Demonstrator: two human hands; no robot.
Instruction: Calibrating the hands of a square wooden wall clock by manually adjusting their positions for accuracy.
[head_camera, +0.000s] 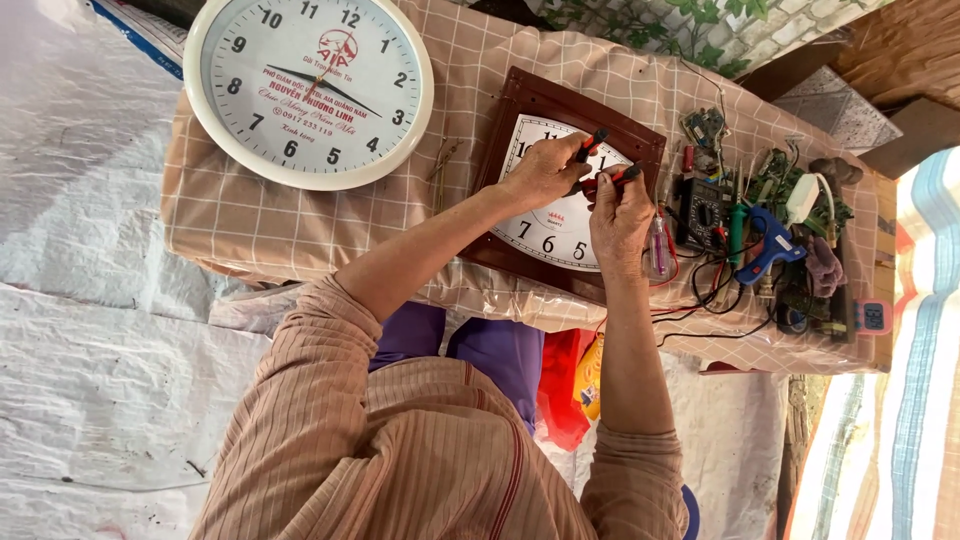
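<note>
two wall clocks, two hands, one blue glue gun, one multimeter

Person wears a long-sleeved ribbed top in dusty pink-brown with fine vertical stripes and one darker red stripe, sleeves pushed up to the elbows, forearms and both hands bare, purple trousers below.

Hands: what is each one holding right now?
Left hand: closed on a black probe over the square clock.
Right hand: closed on a red probe.
</note>
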